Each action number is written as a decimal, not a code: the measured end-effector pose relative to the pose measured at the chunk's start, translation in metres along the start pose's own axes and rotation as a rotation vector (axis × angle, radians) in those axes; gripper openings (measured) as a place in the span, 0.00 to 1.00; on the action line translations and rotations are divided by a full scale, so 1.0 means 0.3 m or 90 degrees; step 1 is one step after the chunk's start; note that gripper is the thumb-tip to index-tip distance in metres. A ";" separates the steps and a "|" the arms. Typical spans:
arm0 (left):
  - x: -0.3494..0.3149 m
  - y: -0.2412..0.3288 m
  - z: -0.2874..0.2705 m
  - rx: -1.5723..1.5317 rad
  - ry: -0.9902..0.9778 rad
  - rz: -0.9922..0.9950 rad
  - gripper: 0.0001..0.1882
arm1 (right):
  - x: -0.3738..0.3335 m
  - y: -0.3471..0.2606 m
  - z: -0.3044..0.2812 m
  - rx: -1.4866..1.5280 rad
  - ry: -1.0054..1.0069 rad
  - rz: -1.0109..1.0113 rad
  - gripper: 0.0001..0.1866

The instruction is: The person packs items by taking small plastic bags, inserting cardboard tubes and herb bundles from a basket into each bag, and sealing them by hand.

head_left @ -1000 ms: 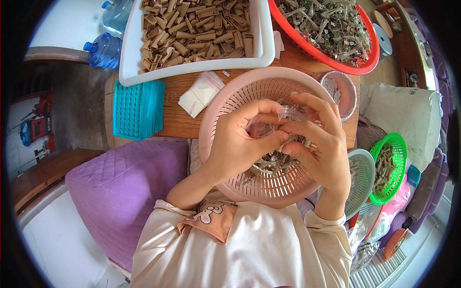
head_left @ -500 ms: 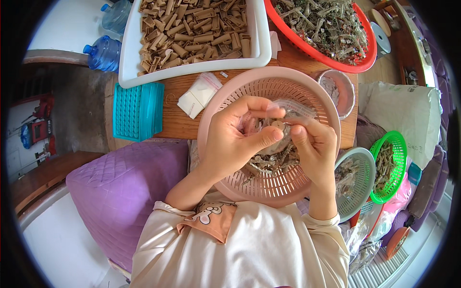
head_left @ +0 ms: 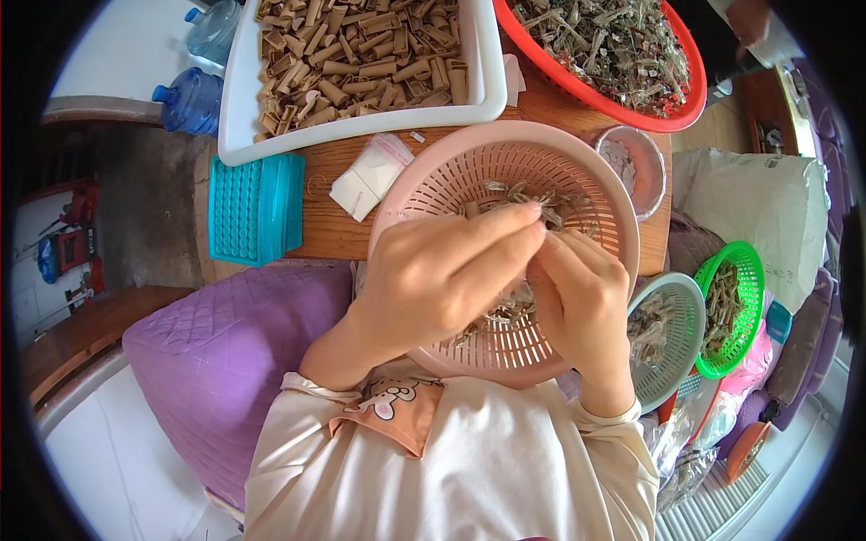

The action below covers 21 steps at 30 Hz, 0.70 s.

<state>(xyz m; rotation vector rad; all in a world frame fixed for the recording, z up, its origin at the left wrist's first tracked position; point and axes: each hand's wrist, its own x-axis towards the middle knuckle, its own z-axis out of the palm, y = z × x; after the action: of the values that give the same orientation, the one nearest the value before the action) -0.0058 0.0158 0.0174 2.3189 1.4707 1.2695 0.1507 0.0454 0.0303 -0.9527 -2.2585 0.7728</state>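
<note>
My left hand [head_left: 433, 270] and my right hand [head_left: 582, 293] meet over the pink slotted basket [head_left: 505, 135]. Their fingertips are pinched together near the basket's middle. The back of my left hand covers most of what lies between them, so what they hold cannot be made out. Just beyond the fingertips, and again below them, small clear-wrapped brownish pieces [head_left: 510, 311] lie loosely in the basket.
A white tub [head_left: 361, 126] of brown curved pieces and a red basket [head_left: 695, 113] of clear-wrapped pieces stand behind. Teal trays [head_left: 255, 212], a white packet [head_left: 368, 176] and a pink cup [head_left: 649, 171] flank the basket. Grey [head_left: 690, 298] and green baskets [head_left: 756, 270] sit right. Another person's hand [head_left: 747, 18] shows far right.
My left hand has rolled over, its back now upward, and both hands' fingertips have closed together. The clear bag seen between them earlier is out of sight. Another person has appeared far right.
</note>
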 end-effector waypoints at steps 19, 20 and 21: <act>0.001 -0.028 -0.021 -0.596 -0.127 -0.297 0.09 | -0.043 0.036 -0.035 0.537 0.085 0.117 0.11; 0.013 -0.016 -0.014 -0.509 -0.123 -0.265 0.09 | -0.043 0.039 -0.034 0.552 0.085 0.102 0.12; 0.026 -0.003 -0.009 -0.422 -0.120 -0.233 0.09 | -0.046 0.037 -0.034 0.554 0.086 0.101 0.12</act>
<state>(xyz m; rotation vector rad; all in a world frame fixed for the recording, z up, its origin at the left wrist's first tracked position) -0.0069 0.0216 0.0231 1.6054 1.1145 1.1618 0.1707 0.0443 0.0258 -0.7110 -1.4747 1.5258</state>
